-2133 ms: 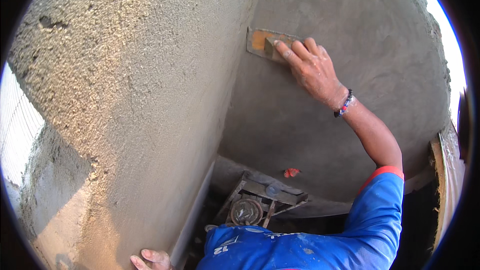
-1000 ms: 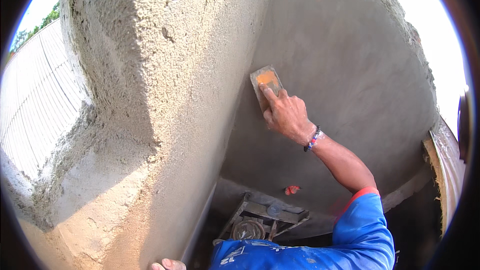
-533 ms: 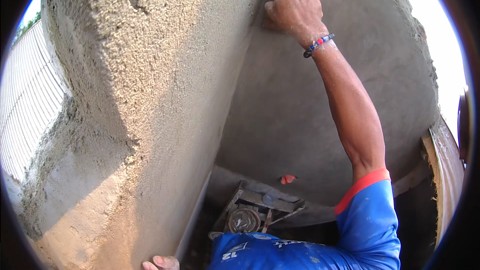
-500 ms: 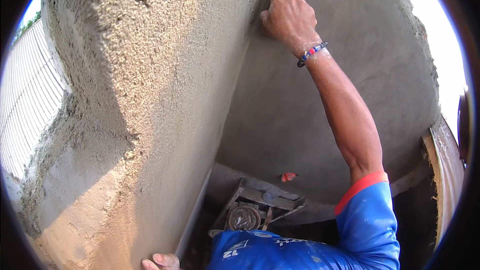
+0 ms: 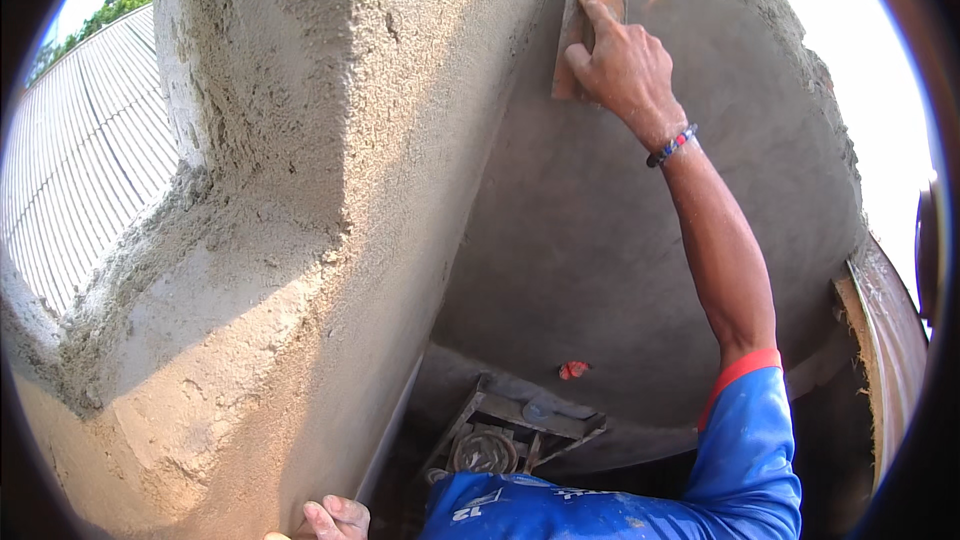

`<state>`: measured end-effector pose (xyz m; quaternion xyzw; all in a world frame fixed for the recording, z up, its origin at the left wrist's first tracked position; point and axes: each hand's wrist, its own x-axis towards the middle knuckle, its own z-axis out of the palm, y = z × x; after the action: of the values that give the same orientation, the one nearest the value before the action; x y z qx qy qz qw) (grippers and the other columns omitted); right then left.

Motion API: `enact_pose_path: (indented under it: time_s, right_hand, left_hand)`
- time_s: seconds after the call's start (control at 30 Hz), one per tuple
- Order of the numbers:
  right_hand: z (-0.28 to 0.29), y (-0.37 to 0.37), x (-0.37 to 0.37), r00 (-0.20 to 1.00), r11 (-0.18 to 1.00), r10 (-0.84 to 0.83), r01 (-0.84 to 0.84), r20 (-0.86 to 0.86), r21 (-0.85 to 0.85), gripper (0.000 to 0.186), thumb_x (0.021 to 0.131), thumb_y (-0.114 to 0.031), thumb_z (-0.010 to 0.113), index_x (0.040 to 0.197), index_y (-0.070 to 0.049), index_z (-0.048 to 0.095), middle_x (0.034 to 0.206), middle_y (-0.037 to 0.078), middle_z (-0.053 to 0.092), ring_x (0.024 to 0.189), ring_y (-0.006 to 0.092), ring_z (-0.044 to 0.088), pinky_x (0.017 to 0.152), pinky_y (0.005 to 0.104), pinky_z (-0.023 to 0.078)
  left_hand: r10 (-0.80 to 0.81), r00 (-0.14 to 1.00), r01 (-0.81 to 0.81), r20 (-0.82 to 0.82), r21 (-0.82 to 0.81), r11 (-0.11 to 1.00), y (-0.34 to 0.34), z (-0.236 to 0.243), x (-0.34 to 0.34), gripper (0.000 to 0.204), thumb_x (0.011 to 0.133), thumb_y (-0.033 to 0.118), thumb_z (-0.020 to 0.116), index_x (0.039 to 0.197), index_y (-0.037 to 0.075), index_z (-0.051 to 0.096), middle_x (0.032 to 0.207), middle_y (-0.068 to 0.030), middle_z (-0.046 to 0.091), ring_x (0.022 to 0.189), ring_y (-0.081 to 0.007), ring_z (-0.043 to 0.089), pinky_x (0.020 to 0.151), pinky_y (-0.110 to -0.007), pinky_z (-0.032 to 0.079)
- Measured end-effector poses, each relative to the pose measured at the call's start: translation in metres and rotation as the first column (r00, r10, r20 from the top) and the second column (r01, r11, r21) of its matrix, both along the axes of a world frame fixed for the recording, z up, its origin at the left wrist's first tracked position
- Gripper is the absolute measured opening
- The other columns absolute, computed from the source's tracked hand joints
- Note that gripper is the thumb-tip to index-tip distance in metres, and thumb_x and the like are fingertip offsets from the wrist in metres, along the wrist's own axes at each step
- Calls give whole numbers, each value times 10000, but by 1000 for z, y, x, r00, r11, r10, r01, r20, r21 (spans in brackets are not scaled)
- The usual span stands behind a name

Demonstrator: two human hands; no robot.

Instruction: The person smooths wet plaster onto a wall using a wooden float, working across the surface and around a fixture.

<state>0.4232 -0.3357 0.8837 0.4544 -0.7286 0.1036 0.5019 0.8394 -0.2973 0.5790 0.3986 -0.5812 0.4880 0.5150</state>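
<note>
My right hand (image 5: 628, 70) is raised against the smooth grey plastered wall (image 5: 610, 210), closed on a plastering float (image 5: 567, 75). The float is a flat rectangle, orange-brown and smeared with grey mortar, tilted slightly and lying against the wall close to the inner corner. My index finger stretches along its upper part; its handle is hidden by my hand. Low in the picture, the fingertips of my left hand (image 5: 338, 518) show beside the foot of the rough sandy wall (image 5: 400, 140). They look loosely apart with nothing visible between them; the rest of that hand is out of the picture.
A dusty metal frame with a round part (image 5: 485, 450) stands below, in shadow. A small red scrap (image 5: 573, 370) sticks to the wall's lower part. On the right is a board with a splintered edge (image 5: 862, 340); on the left, a corrugated roof (image 5: 95, 150) lies beyond the wall.
The view has shifted to the left. My right hand has drawn the float a little down along the plaster, and more of the float now shows. My left hand stays low.
</note>
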Motion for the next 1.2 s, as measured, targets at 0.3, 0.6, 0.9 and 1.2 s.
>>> enact_pose_path:
  time_s: [0.3, 0.6, 0.9, 1.2]
  right_hand:
    - [-86, -28, -6, 989, 962, -142, 129, 37, 239, 683, 803, -175, 645, 1449, -18, 485, 744, 153, 689, 664, 279, 705, 602, 423, 591]
    - [-14, 3, 5, 999, 995, -45, 42, 29, 91, 626, 803, -245, 577, 1420, -149, 524, 805, 219, 705, 778, 404, 701, 737, 492, 568]
    - [-54, -16, -5, 973, 951, -230, 231, -31, 204, 659, 796, -190, 662, 1422, -45, 517, 761, 161, 701, 706, 292, 728, 592, 401, 590]
    - [-25, 26, 9, 993, 960, -117, 105, 32, 258, 619, 789, -206, 598, 1395, -97, 534, 817, 199, 715, 754, 370, 710, 668, 465, 574]
  left_hand:
    - [-6, 1000, 6, -4, 20, 1000, -1, -2, 1, 306, 1030, 292, 526, 1283, 134, 594, 1491, -251, 431, 1481, -480, 218, 1163, -644, 223]
    - [24, 1000, -24, 1, 15, 1000, 1, 0, 0, 298, 1031, 236, 510, 1288, 111, 596, 1302, -233, 594, 1352, -405, 466, 1107, -594, 356]
    - [-8, 1000, 8, -8, 56, 998, 1, -5, 3, 280, 1020, 266, 526, 1254, 136, 609, 1354, -227, 553, 1387, -434, 392, 1122, -611, 294]
    - [-28, 999, 29, -15, 62, 998, 1, -9, 6, 264, 1009, 296, 542, 1220, 160, 622, 1407, -221, 513, 1421, -464, 318, 1138, -628, 231]
